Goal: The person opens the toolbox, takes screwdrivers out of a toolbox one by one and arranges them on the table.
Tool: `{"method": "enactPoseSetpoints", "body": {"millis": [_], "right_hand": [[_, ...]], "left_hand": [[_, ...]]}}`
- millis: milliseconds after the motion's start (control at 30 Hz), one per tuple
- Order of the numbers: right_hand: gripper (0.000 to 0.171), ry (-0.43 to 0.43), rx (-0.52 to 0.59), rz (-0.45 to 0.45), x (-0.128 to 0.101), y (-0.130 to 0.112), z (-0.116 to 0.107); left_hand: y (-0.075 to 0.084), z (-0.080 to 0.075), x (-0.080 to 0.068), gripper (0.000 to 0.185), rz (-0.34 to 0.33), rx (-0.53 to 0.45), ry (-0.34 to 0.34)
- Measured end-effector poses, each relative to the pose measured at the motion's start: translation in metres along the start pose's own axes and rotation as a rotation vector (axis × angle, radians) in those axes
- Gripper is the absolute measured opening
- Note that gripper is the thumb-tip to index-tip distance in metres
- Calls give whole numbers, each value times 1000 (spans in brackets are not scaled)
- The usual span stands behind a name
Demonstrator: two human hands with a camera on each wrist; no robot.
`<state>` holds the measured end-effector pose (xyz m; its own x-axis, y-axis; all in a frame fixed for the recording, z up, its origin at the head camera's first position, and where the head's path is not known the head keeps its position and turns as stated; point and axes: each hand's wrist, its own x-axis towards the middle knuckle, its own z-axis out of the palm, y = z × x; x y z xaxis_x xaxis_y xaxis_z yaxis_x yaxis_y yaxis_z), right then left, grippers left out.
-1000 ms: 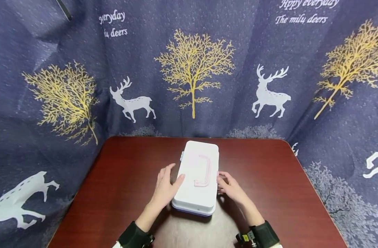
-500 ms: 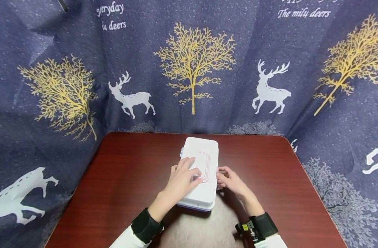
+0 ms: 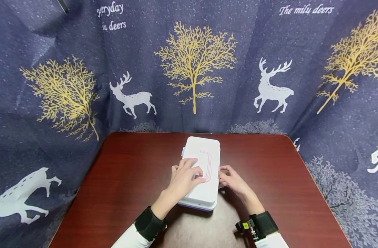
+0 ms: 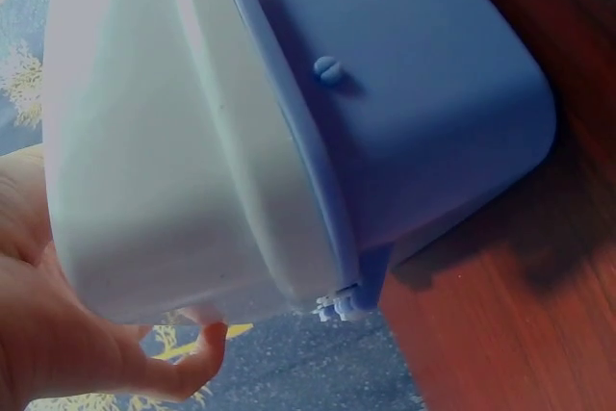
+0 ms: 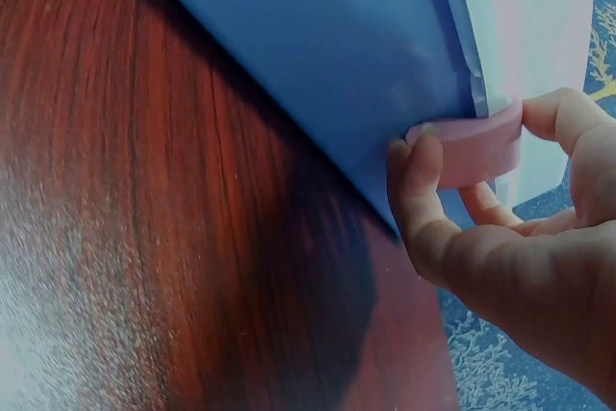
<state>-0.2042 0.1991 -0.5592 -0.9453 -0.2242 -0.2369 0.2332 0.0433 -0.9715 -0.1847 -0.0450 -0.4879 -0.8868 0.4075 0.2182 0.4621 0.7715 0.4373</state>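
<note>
1. On the red-brown table [image 3: 120,179], near its middle, sits a white-lidded box [image 3: 204,151] with a blue base [image 5: 318,74], lid down.
2. We lay our left hand [image 3: 184,179] flat on the box lid, fingers spread and relaxed beside the pink carry handle [image 3: 207,165], which is folded flat on the lid.
3. We work our right hand [image 3: 233,182] against the box's right side, where thumb and fingers [image 5: 423,170] pinch the pink latch [image 5: 476,146] at the seam of lid and base.
4. To do this well, we judge, the left hand should press straight down so the box cannot slide, while the right swings the latch away from the box with a steady pull, not a jerk.
5. Relative to the box, both hands sit at its near half, left on top, right at the side; the far half lies bare toward the deer-print curtain [image 3: 192,69].
</note>
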Motion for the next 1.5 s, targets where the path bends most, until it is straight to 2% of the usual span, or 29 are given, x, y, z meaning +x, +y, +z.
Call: {"method": "enactPoseSetpoints", "body": {"millis": [100,200,300,467,600,733,833,967,1133,1233,1333,1500], "right_hand": [[42,23,-37,-7,-1,-1,-2],[39,61,-128,-19,-1,-2,-3],[37,96,-187,-24,-1,-4,0],[37,122,-193,-37,-4,-3,2],[38,102,-165,-74,-11,-2,0],[38,57,-158,-119,-18,1,-4],[41,31,-161,-140,-20,4,-8],[42,62,-198,-136,-23,9,-13],[29,179,-397,-89,-27,17,-20],[17,227,-486,-33,-30,21,-21],[9,243,-504,-27,-33,23,-20],[10,234,-463,-113,-33,21,-15]], "left_hand": [[1,-1,0,19,1,-3,-6],[3,-2,0,20,-3,0,-9],[9,-2,-1,24,-15,47,-8],[26,4,-1,56,-83,123,-32],[39,9,-2,88,-161,114,-74],[45,13,-4,102,-174,152,-124],[46,14,-6,106,-165,172,-140],[48,13,-7,109,-174,161,-142],[49,16,-8,126,-180,215,-193],[50,17,-9,127,-174,244,-218],[50,18,-10,120,-173,246,-218],[52,18,-9,113,-184,251,-206]]}}
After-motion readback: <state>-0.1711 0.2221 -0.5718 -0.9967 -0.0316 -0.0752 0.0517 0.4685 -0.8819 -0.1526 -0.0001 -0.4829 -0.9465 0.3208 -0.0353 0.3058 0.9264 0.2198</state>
